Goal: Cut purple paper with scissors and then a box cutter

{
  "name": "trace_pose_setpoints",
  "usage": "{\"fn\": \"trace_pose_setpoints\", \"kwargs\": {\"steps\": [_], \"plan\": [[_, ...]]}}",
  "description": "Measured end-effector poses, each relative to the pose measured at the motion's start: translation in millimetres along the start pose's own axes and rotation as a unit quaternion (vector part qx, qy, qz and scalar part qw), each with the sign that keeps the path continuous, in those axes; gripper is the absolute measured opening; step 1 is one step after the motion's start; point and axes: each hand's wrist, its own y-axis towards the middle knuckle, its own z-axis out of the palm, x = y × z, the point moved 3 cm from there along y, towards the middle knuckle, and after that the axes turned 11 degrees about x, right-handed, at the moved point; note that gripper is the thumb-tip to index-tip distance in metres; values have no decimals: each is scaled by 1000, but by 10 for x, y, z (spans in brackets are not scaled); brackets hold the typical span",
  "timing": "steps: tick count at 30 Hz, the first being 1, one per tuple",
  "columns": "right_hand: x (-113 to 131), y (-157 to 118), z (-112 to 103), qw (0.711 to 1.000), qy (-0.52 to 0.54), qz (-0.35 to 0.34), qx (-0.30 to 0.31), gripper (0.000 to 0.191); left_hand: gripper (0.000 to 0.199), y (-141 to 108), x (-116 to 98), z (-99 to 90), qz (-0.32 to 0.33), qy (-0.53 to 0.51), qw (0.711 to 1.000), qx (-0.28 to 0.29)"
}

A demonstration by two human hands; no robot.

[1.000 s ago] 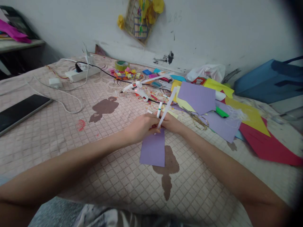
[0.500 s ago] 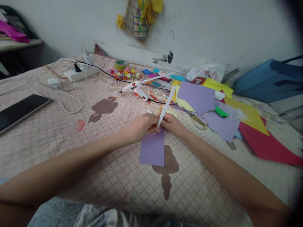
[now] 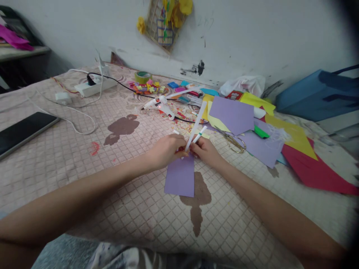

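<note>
My left hand [image 3: 171, 149] is closed, its fingertips pinching the lower end of a long, thin white strip [image 3: 196, 124], which slants up and to the right. My right hand [image 3: 205, 150] is closed around a white pen [image 3: 201, 133] with a green band, its upper part sticking out above the fingers. Both hands meet above a purple paper piece [image 3: 180, 179] lying on the quilted cloth, and they cover its top end. The pen's lower end is hidden by the fingers.
A white glue gun [image 3: 161, 105] lies beyond my hands, among coloured scraps. To the right are gold-handled scissors [image 3: 235, 144], purple sheets [image 3: 232, 114] and a red sheet [image 3: 311, 168]. On the left are a phone [image 3: 26, 129] and a power strip [image 3: 95, 87] with cables.
The white pen now shows above my right hand, where it was hidden behind the strip. The strip's upper end has shifted slightly left. The purple paper stays in place.
</note>
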Motion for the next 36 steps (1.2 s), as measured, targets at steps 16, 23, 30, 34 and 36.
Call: {"fn": "trace_pose_setpoints", "kwargs": {"steps": [16,23,30,34,36], "plan": [[31,-281,61,997,50,29,-44,21,10,-2,-2,-6,-3,-12,1000,-6],[33,-398,128,994,83,38,-60,18,9,1,13,2,-1,-19,1000,-1],[93,-443,166,995,55,15,-83,15,9,0,13,4,-6,-9,1000,5],[156,-467,171,995,-7,-20,-95,11,8,-2,15,-2,-7,-11,1000,5],[189,-479,175,993,-45,-40,-99,10,7,-1,15,-3,-5,-12,1000,3]]}}
